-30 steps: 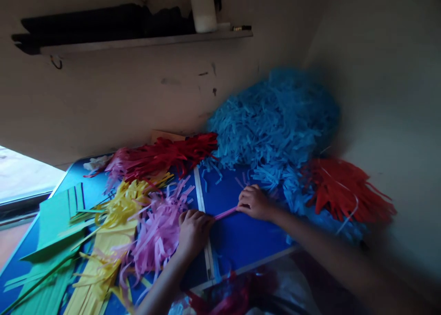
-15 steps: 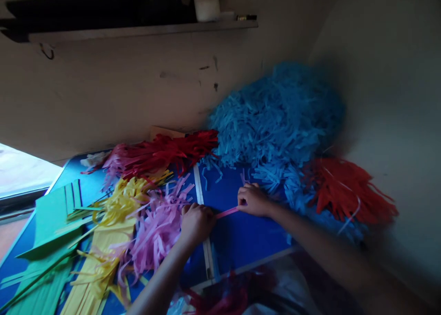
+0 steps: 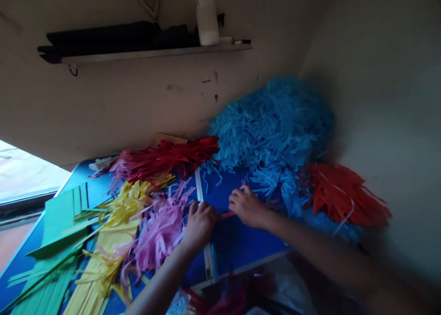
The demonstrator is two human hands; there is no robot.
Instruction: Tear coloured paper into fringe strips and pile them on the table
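A narrow pink paper strip (image 3: 225, 215) spans the short gap between my two hands, low over the blue table (image 3: 241, 250). My left hand (image 3: 201, 221) is closed around its left end, beside a heap of fringed lilac paper (image 3: 160, 237). The fingers of my right hand (image 3: 248, 206) pinch the strip's other end. Behind the right hand, a few lilac strip ends lie near the fringe of a large blue shredded-paper heap (image 3: 268, 122). The fingertips of both hands are partly hidden.
Red fringed paper (image 3: 165, 156) lies at the back, yellow fringe (image 3: 131, 200) and green sheets (image 3: 65, 214) on the left. An orange-red bundle (image 3: 341, 193) sits at the right. A wall shelf (image 3: 155, 54) holds a white bottle (image 3: 207, 21). Plastic and red paper occupy the near edge.
The view has tilted slightly upward, showing more of the shelf and bottle. My hands have come closer together, and the visible stretch of strip between them is shorter.
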